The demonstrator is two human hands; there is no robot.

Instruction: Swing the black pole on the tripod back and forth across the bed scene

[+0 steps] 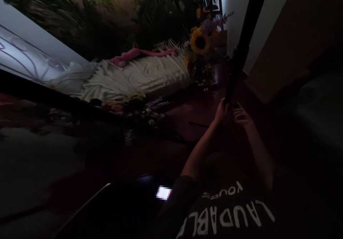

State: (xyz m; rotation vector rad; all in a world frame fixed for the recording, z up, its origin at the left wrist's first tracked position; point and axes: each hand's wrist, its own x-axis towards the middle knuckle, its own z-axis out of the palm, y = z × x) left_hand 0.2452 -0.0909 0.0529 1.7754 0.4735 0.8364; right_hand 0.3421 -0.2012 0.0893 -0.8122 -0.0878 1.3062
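A dark pole (244, 35), possibly a stand's upright, leans from the top right down to my hands. Low on the pole, my left hand (221, 114) is closed around it. A collar-like joint (239, 50) shows farther up. Just to the right of the pole, my right hand (241, 116) is raised with its fingers loosely bent and apart, and nothing shows in it. Dim light hides the pole's lower end.
Cream draped cloth (139, 74) bears a pink plush toy (131, 55). Sunflowers (199, 40) stand beside it. A dark bar (53, 96) crosses the left. A brown panel (278, 46) stands right. A black surface (115, 207) lies low, near a bright patch (163, 193).
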